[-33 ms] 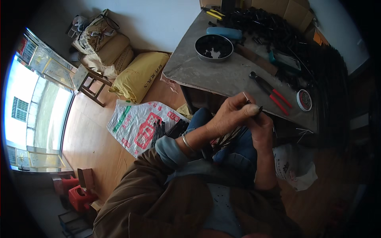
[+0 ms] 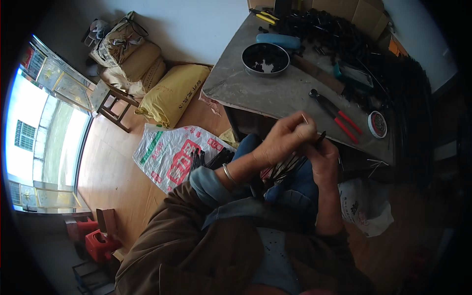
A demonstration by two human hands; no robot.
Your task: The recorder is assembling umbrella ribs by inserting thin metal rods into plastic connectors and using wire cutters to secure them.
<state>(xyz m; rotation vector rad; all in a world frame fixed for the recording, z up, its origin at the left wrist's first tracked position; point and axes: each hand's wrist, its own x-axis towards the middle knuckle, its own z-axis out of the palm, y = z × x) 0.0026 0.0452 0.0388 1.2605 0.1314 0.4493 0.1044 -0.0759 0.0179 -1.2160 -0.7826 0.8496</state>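
Observation:
My left hand [image 2: 289, 139] is closed in a pinch, and a thin light-coloured pin or wire [image 2: 305, 118] sticks up from its fingertips. Close beside it, my right hand [image 2: 324, 160] has its fingers closed around a small dark rod-like piece [image 2: 321, 137], whose tip shows above the thumb side. The hands meet or nearly meet above my lap, just off the table's near edge. Below them, thin dark strips [image 2: 284, 169] lie across my jeans. The fingers hide most of what each hand holds.
On the grey table [image 2: 295, 93] are red-handled pliers [image 2: 337, 116], a round tin of small metal bits [image 2: 377, 124], a bowl [image 2: 265, 73] with black pieces, a blue case [image 2: 278, 41] and a black heap [image 2: 339, 32]. Dark strips [image 2: 212, 160] rest on a white sack [image 2: 164, 152] at left.
My left hand has drawn slightly up and away from the dark piece, with the pin in its pinch. My right hand has stayed nearly in place.

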